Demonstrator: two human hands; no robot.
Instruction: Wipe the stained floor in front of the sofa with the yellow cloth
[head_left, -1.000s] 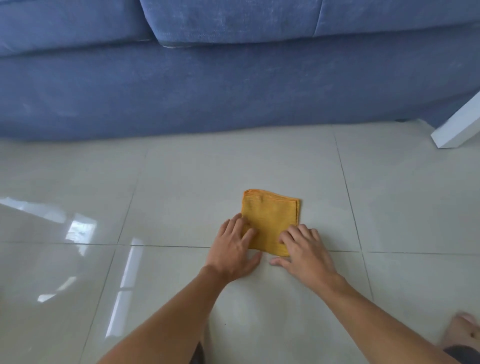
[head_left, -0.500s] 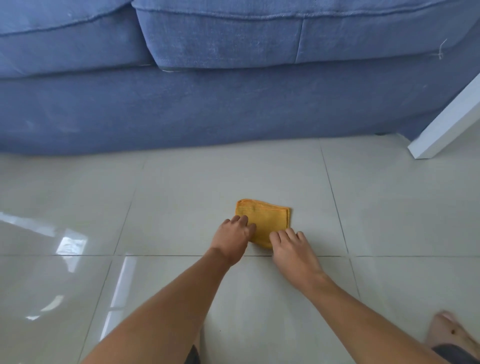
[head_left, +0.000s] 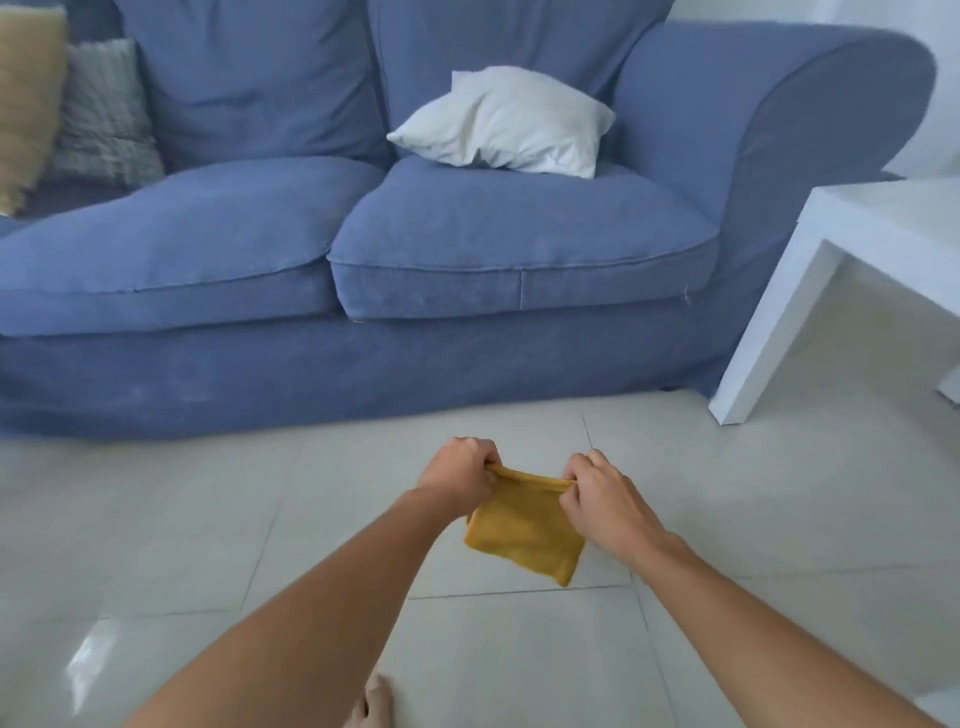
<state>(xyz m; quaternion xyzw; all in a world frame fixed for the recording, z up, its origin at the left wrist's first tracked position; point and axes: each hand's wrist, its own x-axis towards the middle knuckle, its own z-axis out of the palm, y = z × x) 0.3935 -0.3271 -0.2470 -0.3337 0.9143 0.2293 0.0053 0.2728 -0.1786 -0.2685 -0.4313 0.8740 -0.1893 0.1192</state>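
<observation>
The folded yellow cloth (head_left: 522, 530) hangs in the air above the pale tiled floor (head_left: 208, 519), in front of the blue sofa (head_left: 467, 249). My left hand (head_left: 457, 475) pinches its top left corner and my right hand (head_left: 602, 499) pinches its top right corner, so its upper edge is stretched between them. The lower part of the cloth dangles free. No stain shows on the glossy tiles from here.
A white side table (head_left: 810, 270) stands at the right, its leg on the floor beside the sofa arm. A white pillow (head_left: 504, 122) lies on the sofa; grey and tan cushions (head_left: 98, 109) sit at the left end. A bare foot (head_left: 374, 701) shows at the bottom.
Both hands have picked the cloth up off the floor by its top corners. The view has risen and pulled back, so the whole sofa and the table now show.
</observation>
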